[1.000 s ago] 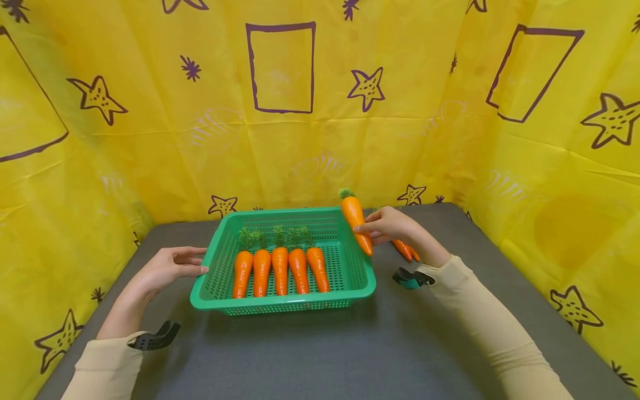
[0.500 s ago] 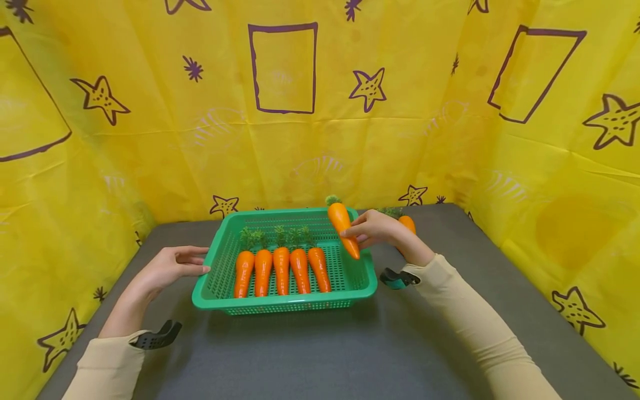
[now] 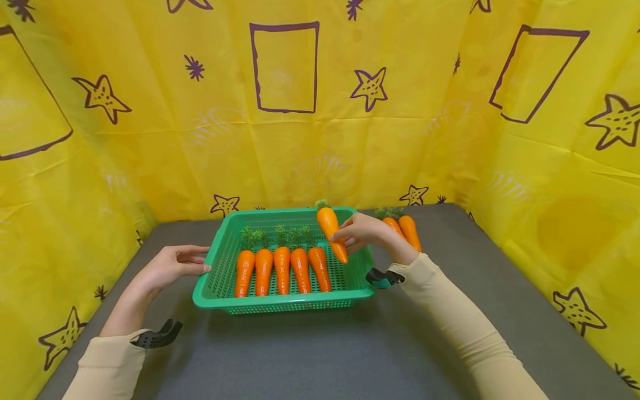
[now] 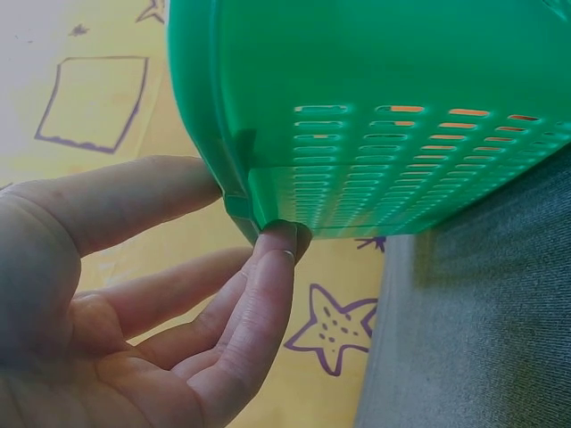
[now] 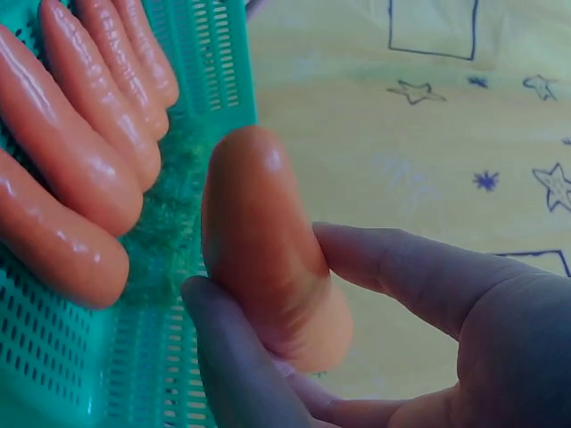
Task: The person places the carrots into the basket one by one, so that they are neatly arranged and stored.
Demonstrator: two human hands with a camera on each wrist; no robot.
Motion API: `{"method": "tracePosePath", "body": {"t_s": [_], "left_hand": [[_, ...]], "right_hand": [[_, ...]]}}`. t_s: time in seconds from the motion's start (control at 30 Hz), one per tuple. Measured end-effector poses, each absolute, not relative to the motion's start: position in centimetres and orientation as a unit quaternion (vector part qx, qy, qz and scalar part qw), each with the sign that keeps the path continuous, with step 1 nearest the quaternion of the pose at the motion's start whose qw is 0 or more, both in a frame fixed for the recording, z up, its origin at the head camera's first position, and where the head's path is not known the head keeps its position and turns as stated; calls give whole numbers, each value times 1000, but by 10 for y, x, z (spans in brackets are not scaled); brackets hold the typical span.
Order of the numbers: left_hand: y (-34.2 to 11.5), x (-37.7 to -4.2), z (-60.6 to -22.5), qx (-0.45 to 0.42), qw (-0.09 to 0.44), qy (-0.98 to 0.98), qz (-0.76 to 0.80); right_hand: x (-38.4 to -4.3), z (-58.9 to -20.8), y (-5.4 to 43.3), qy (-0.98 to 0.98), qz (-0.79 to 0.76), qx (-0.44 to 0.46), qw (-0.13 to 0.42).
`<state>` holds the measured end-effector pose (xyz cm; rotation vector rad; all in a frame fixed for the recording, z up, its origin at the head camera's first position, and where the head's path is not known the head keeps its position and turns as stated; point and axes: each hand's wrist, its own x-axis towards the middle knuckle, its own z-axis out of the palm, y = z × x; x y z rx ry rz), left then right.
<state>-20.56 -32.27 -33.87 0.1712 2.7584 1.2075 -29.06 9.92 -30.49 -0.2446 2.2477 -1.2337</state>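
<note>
A green plastic basket stands on the grey table, with a row of several orange carrots lying inside, leafy tops toward the back. At its left rim is my left hand; in the left wrist view, thumb and fingers pinch the rim from both sides. My right hand holds another carrot tilted over the basket's right part, its green top up and its tip pointing down. Thumb and fingers grip that carrot around its middle in the right wrist view.
More carrots lie on the table to the right of the basket, partly behind my right wrist. Yellow patterned cloth hangs at the back and both sides. Grey tabletop extends in front of the basket.
My right hand has moved left with its carrot, from the basket's right rim to over its inside. The carrots on the table beyond show more now. My left hand stays at the rim.
</note>
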Motion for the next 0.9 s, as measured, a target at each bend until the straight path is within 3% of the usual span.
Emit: {"method": "tracePosePath", "body": {"t_s": [0.9], "left_hand": [[-321, -205, -337, 52, 65, 914, 396]], "right_hand": [[-298, -330, 79, 833, -431, -84, 336]]}}
